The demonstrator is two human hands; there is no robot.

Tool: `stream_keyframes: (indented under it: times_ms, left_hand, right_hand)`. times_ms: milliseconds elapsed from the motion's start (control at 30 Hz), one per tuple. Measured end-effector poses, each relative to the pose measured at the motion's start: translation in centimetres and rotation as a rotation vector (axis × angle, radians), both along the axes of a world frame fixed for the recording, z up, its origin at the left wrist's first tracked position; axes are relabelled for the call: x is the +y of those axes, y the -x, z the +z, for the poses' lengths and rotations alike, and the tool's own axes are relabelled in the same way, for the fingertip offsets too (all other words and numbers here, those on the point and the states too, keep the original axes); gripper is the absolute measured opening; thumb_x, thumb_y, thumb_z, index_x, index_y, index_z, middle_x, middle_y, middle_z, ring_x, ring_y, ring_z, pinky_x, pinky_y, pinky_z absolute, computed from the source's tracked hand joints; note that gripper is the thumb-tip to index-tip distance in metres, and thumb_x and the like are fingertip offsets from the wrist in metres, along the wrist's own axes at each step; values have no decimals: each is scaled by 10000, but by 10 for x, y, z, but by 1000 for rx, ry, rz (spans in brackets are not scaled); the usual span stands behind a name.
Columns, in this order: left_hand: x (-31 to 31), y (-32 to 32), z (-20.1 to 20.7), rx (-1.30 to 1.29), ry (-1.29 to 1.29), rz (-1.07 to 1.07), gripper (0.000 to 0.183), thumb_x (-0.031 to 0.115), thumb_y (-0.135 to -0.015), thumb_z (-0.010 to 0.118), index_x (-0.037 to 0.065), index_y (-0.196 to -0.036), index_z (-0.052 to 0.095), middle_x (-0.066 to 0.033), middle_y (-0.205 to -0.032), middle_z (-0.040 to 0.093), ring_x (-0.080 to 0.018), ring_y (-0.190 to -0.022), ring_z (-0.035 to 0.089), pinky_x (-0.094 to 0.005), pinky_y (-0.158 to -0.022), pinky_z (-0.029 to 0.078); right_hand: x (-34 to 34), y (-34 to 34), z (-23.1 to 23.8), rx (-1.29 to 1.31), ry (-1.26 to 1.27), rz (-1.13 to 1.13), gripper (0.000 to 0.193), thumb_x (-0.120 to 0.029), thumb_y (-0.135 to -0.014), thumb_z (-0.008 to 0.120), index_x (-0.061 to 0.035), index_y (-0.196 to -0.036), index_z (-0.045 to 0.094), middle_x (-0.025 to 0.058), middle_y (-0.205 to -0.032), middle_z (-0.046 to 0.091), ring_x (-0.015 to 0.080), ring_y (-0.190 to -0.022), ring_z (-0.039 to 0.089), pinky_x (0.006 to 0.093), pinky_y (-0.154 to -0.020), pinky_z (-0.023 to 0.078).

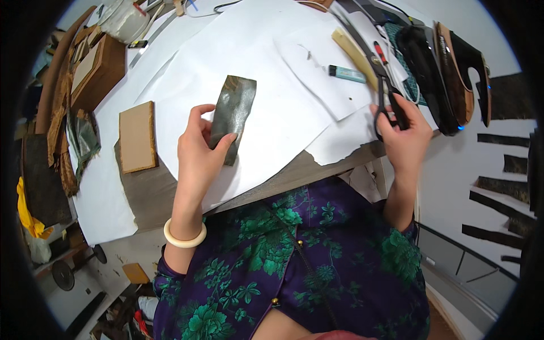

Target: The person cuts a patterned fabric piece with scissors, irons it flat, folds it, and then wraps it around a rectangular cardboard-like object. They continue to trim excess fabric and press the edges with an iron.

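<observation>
My left hand (199, 148) pinches a dark green, glossy strip (233, 107), thumb on its front and fingers behind it. The strip looks like coated cloth or leather; its right edge is uneven. It is held above white paper (272, 150). At the right, the fingers of my right hand (407, 141) are closed around the black handles of a pair of scissors (381, 85). The scissors' blades point away from me, toward the far side of the table. Beside them lie a cream-coloured curved piece (354, 54) and a pale teal box-cutter blade case or similar small tube (347, 73).
A tan board (136, 137) lies on the left, near a wooden block (98, 72) and a white tub (123, 21). Black and brown handheld devices (453, 73) stand at the table's right edge. Dark strips (501, 202) hang farther right. The table's front edge (294, 173) runs before me.
</observation>
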State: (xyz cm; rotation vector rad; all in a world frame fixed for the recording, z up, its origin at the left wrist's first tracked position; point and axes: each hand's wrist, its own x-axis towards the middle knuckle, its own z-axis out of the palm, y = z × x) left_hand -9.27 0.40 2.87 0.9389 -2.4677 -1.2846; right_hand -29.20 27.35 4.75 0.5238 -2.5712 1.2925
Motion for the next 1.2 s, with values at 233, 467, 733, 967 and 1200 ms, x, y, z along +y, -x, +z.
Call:
stream_keyframes:
  times_ms: [233,467,733,967,1200]
  left_hand:
    - [1,-14,10,359,-282,-37,564,-108,-894,585,62,-1424,492,-116,-1177,657,-135,-1058,638,-271,-900,511]
    - [12,-44,19,673,-519,-70,512,-94,-924,549,-14,-1428,505,-83,-1333,596,-151,-1211,575,-291,-1048,446]
    - [-12,-66,5,420,176,107,754,112,-880,751,20,-1515,356,-162,-1334,580,-270,-1197,569,-404,-973,506]
    - [-121,-76,-20,-367,671,419,1122,457,-636,865,-41,-1499,347,-322,-1234,552,-437,-1171,525,-554,-982,425]
    - [-98,-79,24,475,886,342,1210,279,-636,871,-92,-1531,145,-242,-1288,361,-373,-1237,376,-496,-1019,394]
  right_hand:
    - [-58,9,-13,31,-294,172,454,-218,-763,801,78,-1083,676,174,-886,692,284,-719,654,389,-702,518]
    - [-90,-55,16,-5,-85,407,389,-193,-922,721,72,-1196,645,131,-1005,692,251,-916,670,337,-799,531]
    - [-130,-93,2,-627,737,683,62,-41,-949,699,13,-974,684,22,-928,708,60,-825,617,205,-787,485]
    - [-127,-90,7,-496,647,698,115,0,-925,712,-13,-956,602,3,-874,649,26,-762,567,174,-719,456]
    - [-124,-85,9,-399,637,673,111,-4,-935,697,-7,-972,592,-4,-867,635,30,-766,558,177,-719,452]
